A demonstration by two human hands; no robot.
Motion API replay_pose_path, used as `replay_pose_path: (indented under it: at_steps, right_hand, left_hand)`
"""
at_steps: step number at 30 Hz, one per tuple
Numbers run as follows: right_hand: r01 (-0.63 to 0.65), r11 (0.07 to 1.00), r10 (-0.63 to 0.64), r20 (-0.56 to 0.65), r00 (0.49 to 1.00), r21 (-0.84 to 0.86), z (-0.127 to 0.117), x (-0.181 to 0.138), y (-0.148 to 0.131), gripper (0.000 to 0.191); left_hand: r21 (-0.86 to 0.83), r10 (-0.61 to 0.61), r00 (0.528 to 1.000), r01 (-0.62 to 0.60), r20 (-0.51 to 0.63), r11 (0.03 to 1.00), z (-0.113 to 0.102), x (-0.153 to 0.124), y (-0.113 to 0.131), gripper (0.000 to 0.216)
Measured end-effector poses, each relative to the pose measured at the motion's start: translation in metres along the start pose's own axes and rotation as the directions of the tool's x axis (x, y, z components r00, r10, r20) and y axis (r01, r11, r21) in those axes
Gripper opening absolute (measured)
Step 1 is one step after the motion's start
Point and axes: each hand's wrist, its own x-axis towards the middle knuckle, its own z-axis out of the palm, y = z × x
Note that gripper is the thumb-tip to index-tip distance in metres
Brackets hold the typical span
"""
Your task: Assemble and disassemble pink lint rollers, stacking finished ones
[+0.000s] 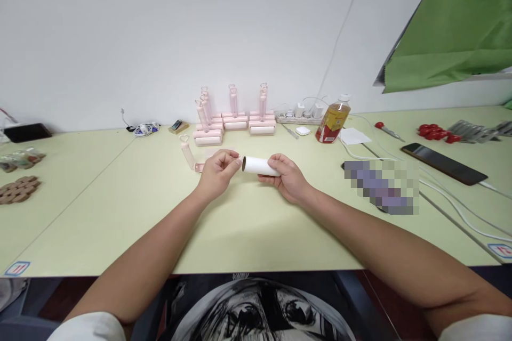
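Observation:
My right hand [287, 175] grips a white paper roll [258, 165] lying sideways, its open end facing left. My left hand [219, 169] is closed in a pinch just left of that open end, and what its fingertips hold is too small to make out. Behind the left hand a pink roller handle [188, 152] with a heart-shaped loop lies on the pale green table [248, 224]. Farther back stand several pink lint rollers [234, 117], stacked in rows with their handles upright.
A bottle of amber drink [333, 119] stands right of the rollers beside a white power strip [298, 113] with cables. A dark phone [444, 163], a red-handled screwdriver [384, 129] and red pieces [438, 132] lie at right. Brown blocks [18, 189] sit at left.

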Motion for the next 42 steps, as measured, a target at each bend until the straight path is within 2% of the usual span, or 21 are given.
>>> replay_pose_path:
  at_steps: [4,11,26,33,35,38,40,42]
  right_hand:
    - [-0.010,1.000,0.010,0.017,1.000,0.002,0.002,-0.002,0.000,0.020]
    - [-0.035,0.999,0.034,0.027,0.999,0.033,0.002,0.000,0.000,0.011]
    - [-0.085,0.996,0.086,0.089,0.992,-0.008,0.003,-0.003,-0.002,0.008]
    - [-0.085,0.994,0.080,0.080,0.994,0.070,0.003,-0.001,-0.003,0.012]
    - [-0.085,0.992,0.080,0.055,0.995,0.091,0.003,0.001,-0.003,0.012]
    - [-0.072,0.990,0.070,0.019,0.997,0.123,0.003,0.002,-0.004,0.009]
    - [-0.067,0.988,0.069,-0.007,0.998,0.136,0.004,0.003,-0.004,0.008]
    - [-0.077,0.987,0.085,-0.046,0.995,0.144,0.004,0.003,-0.005,0.007]
  left_hand:
    - [0.099,0.017,1.000,-0.018,0.002,0.995,0.001,-0.003,0.007,0.032]
    - [0.159,-0.026,0.999,0.022,0.025,0.987,0.001,-0.005,0.015,0.032]
    - [-0.040,0.136,0.989,-0.133,0.064,0.990,0.005,-0.002,-0.003,0.033]
    - [-0.069,0.193,0.978,-0.187,0.079,0.980,0.005,-0.004,-0.008,0.031]
    - [-0.053,0.214,0.975,-0.212,0.055,0.976,0.006,-0.005,-0.007,0.038]
    - [0.038,0.174,0.984,-0.173,-0.031,0.984,0.009,-0.010,-0.003,0.070]
    - [0.109,0.129,0.991,-0.130,0.016,0.985,0.012,-0.014,0.001,0.074]
    - [0.174,0.106,0.981,-0.134,0.163,0.976,0.015,-0.017,0.003,0.070]
